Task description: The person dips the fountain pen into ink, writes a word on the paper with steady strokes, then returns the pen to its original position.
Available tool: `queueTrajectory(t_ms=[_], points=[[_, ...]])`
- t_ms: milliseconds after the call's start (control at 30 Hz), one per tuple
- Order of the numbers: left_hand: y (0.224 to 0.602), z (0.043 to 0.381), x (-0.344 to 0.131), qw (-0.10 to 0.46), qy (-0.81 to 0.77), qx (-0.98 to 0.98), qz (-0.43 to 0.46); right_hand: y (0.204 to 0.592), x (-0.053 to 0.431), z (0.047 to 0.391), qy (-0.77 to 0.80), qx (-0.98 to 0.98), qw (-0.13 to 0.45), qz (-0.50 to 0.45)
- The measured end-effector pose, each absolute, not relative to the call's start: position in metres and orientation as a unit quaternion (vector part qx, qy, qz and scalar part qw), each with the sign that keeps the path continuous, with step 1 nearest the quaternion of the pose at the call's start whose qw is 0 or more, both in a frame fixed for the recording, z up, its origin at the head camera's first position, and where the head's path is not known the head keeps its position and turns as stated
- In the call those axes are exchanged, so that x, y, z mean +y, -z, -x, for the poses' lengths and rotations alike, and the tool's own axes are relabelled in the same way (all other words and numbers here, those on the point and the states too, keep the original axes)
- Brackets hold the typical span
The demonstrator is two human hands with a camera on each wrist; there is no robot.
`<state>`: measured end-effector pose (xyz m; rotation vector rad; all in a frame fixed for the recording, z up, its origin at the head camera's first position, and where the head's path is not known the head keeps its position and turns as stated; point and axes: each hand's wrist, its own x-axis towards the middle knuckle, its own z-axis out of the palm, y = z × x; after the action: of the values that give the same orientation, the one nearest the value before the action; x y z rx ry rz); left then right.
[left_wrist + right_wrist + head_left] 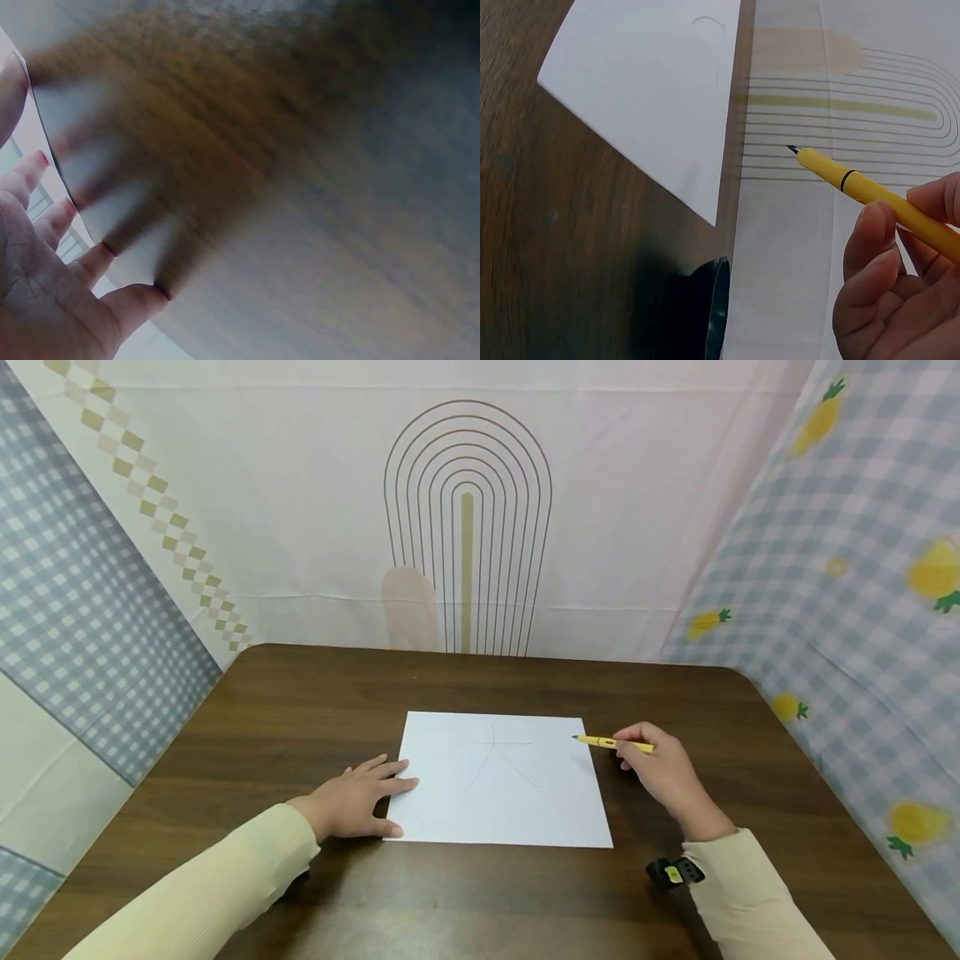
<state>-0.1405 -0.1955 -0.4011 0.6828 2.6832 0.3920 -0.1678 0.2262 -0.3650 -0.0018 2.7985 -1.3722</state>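
Note:
A white sheet of paper (442,814) lies on the brown table, bearing thin pen strokes: a horizontal line crossed by a stroke that splits into two legs. My left hand (358,800) rests at the sheet's left edge with fingers spread, the fingertips and thumb touching the paper. In the left wrist view the left hand (45,292) shows its palm side. My right hand (663,768) pinches a yellow fountain pen (600,741) just past the sheet's right edge. The pen's dark nib points left, over the upper right corner of the paper. The right wrist view shows the yellow pen (832,174) uncapped, its nib raised.
The wooden table (465,902) extends around the sheet on all sides. Behind it hangs a white cloth (300,485) with an arch pattern. Checked cloths (847,552) hang at both sides. A black device (663,874) is strapped at the right wrist.

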Motion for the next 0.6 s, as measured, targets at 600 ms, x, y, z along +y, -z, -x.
queueTrajectory(t_ms=[600], points=[[0.404, 0.142, -0.197, 0.167, -0.137, 0.946, -0.242, 0.364, 0.254, 0.165, 0.424, 0.905, 0.007, -0.03]])
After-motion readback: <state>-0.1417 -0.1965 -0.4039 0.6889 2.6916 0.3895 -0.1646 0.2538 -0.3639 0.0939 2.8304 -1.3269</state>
